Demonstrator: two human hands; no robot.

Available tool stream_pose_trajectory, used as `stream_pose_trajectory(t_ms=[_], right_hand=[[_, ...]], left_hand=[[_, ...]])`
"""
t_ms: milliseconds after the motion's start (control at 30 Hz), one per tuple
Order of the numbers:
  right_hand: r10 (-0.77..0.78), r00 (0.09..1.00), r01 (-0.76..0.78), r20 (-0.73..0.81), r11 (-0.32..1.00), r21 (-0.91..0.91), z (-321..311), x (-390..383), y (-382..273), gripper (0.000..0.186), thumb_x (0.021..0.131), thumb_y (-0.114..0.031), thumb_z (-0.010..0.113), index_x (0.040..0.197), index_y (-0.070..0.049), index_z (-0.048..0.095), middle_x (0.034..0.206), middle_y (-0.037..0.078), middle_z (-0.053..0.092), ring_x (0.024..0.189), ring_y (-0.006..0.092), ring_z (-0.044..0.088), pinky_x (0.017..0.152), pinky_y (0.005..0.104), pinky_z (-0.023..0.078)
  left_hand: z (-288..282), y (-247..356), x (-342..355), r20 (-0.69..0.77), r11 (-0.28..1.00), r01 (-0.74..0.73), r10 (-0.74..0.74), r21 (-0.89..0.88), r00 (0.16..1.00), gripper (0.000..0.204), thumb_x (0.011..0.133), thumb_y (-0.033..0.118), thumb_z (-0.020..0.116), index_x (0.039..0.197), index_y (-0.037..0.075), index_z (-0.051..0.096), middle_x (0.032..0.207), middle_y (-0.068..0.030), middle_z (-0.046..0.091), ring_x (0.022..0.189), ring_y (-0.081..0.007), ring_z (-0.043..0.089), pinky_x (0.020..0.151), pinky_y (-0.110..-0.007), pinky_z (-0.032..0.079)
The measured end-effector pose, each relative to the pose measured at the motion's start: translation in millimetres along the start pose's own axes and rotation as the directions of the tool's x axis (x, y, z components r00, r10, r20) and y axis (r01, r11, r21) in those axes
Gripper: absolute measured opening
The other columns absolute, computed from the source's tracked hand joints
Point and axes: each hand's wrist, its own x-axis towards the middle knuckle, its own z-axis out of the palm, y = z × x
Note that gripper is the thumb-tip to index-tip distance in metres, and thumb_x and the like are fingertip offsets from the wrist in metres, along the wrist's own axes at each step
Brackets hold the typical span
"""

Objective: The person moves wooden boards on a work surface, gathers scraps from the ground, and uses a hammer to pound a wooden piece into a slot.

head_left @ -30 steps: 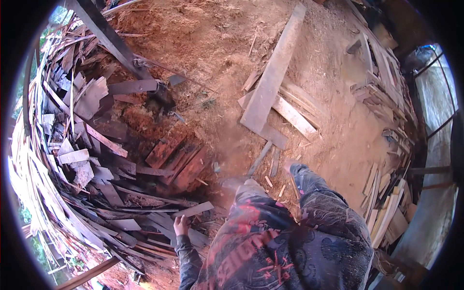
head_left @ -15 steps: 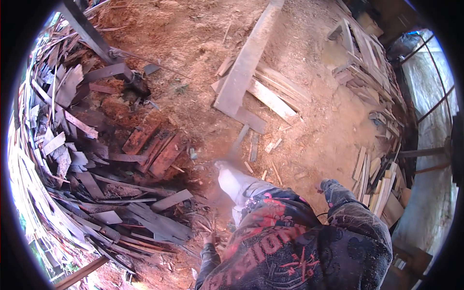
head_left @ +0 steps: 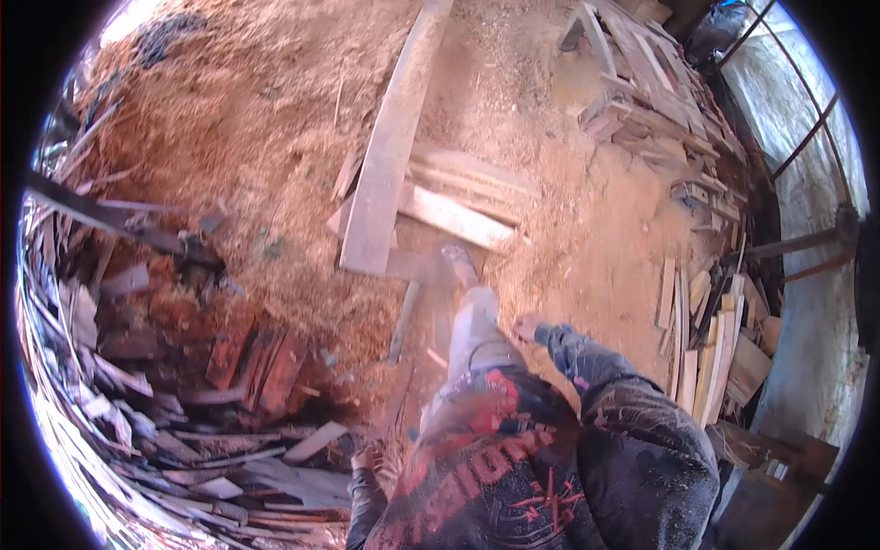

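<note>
My left hand (head_left: 368, 456) hangs low beside my body, near the heap of scrap wood (head_left: 302, 481). Its fingers look loosely apart, and nothing shows in them. Out ahead of my body, my right hand (head_left: 526, 327) hangs above the ground, small in view, with slightly bent fingers and no object visible in it. My foot (head_left: 458, 261) is stretched forward beside a long wide plank (head_left: 390, 156) on the ground. Paler boards (head_left: 463, 218) lie next to that plank. Neither hand touches any of the wood.
Reddish blocks (head_left: 261, 362) lie in a hollow on the left, below a dark slanted beam (head_left: 110, 215). Stacked offcuts (head_left: 715, 344) and a slatted wooden pile (head_left: 651, 92) line the right side, before a pale sheet wall (head_left: 807, 302). Sawdust (head_left: 275, 119) covers the ground.
My view has moved forward and turned, so the plank and boards sit lower and further left. My right hand has swung forward and inward, and my foot has stepped ahead beside the plank.
</note>
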Motion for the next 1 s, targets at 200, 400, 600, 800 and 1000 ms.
stream_pose_trajectory(t_ms=[200, 400, 600, 800, 1000], right_hand=[[-0.168, 0.939, 0.327, 0.299, 0.697, -0.637, -114.1, 124.4, 89.7, 0.032, 0.086, -0.033, 0.056, 0.076, -0.005, 0.068, 0.069, 0.008, 0.068, 0.069, 0.0172, 0.067, 0.061, 0.0348, 0.054], [0.445, 0.893, -0.309, 0.059, 0.516, 0.799, -219.4, 178.9, 103.7, 0.023, 0.089, -0.024, 0.059, 0.086, -0.003, 0.065, 0.066, 0.009, 0.064, 0.061, 0.0163, 0.064, 0.046, 0.0292, 0.049], [0.543, 0.816, -0.537, 0.196, 0.589, 0.604, -164.4, 61.9, 259.1, 0.016, 0.086, -0.023, 0.063, 0.077, -0.011, 0.061, 0.068, 0.011, 0.064, 0.053, 0.0225, 0.062, 0.042, 0.0376, 0.049], [0.75, 0.385, -0.844, 0.538, 0.051, 0.534, -174.3, 46.8, 215.9, 0.029, 0.089, -0.027, 0.054, 0.091, 0.001, 0.063, 0.072, 0.015, 0.067, 0.055, 0.023, 0.065, 0.047, 0.0327, 0.053], [0.738, 0.357, -0.854, 0.572, 0.009, 0.521, -167.6, 45.4, 221.2, 0.02, 0.089, -0.02, 0.055, 0.097, -0.003, 0.06, 0.076, 0.015, 0.067, 0.058, 0.0257, 0.067, 0.049, 0.0391, 0.054]], left_hand=[[112.4, 277.1, 54.5, -0.095, 0.957, -0.286, 0.28, -0.046, 0.955, 0.019, 0.087, 0.023, 0.061, 0.095, 0.007, 0.065, 0.074, -0.006, 0.066, 0.059, -0.0141, 0.059, 0.05, -0.029, 0.048], [230.0, 555.8, 88.5, -0.126, 0.634, -0.458, 0.659, 0.623, 0.741, 0.033, 0.084, 0.028, 0.063, 0.102, 0.001, 0.069, 0.093, -0.0171, 0.071, 0.076, -0.0305, 0.069, 0.072, -0.039, 0.054], [343.5, 805.6, 223.9, -0.218, 0.455, -0.479, 0.855, 0.751, 0.471, 0.026, 0.082, 0.025, 0.063, 0.097, 0.005, 0.067, 0.087, -0.0217, 0.066, 0.086, -0.0386, 0.065, 0.079, -0.047, 0.051], [359.0, 921.6, 318.6, -0.253, 0.304, -0.229, 0.941, 0.925, 0.226, 0.048, 0.083, 0.027, 0.065, 0.123, 0.005, 0.051, 0.115, -0.0232, 0.061, 0.106, -0.0402, 0.058, 0.092, -0.048, 0.047], [396.7, 928.9, 359.9, -0.227, 0.274, -0.057, 0.882, 0.96, 0.413, 0.044, 0.08, 0.027, 0.066, 0.118, 0.008, 0.056, 0.115, -0.0222, 0.062, 0.105, -0.0393, 0.06, 0.09, -0.049, 0.048]])
